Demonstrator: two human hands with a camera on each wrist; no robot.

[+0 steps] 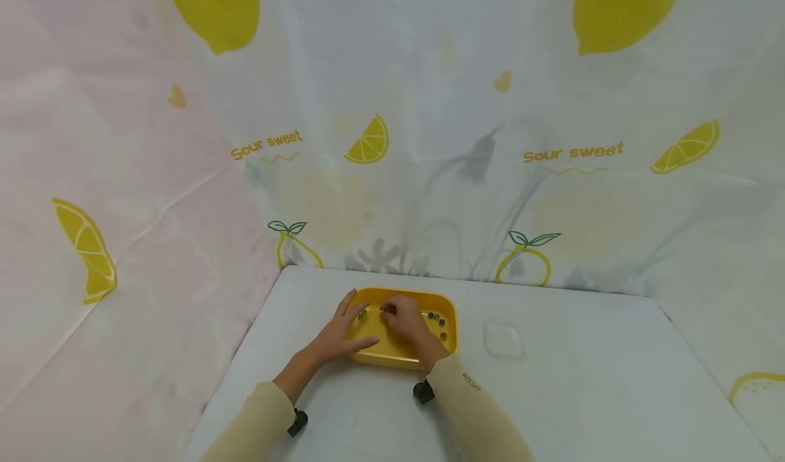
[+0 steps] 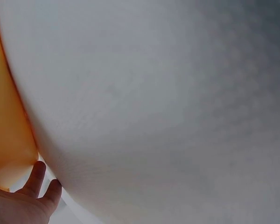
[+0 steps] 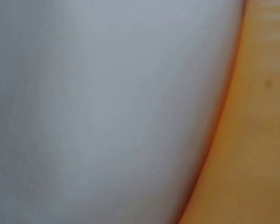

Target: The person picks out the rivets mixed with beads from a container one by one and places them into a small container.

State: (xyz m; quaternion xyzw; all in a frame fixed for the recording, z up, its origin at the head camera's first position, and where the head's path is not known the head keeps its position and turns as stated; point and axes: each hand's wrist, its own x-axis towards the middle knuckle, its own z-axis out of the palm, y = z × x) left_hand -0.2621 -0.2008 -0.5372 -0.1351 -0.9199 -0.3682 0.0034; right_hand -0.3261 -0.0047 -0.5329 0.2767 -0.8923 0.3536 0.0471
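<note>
In the head view a yellow tray (image 1: pixel 392 362) sits on a white table. My left hand (image 1: pixel 334 336) rests at its left end, fingers spread and thumb reaching over the near rim. Close to those fingers lie small greenish glass marbles (image 1: pixel 362 314). My right hand (image 1: pixel 405 317) is inside the tray, fingers curled down and tips close together; whether a marble is between them is too small to tell. Dark marbles (image 1: pixel 441 322) and an amber marble (image 1: pixel 443 337) lie at the tray's right end. The left wrist view shows my left fingers (image 2: pixel 35 179) beside the tray's yellow wall (image 2: pixel 7 130).
A small clear plastic dish or lid (image 1: pixel 503 341) lies on the white table (image 1: pixel 589 366), right of the tray. A lemon-printed cloth (image 1: pixel 429 196) hangs behind the table and along its sides. The right wrist view shows only tabletop and the tray's wall (image 3: pixel 252 140).
</note>
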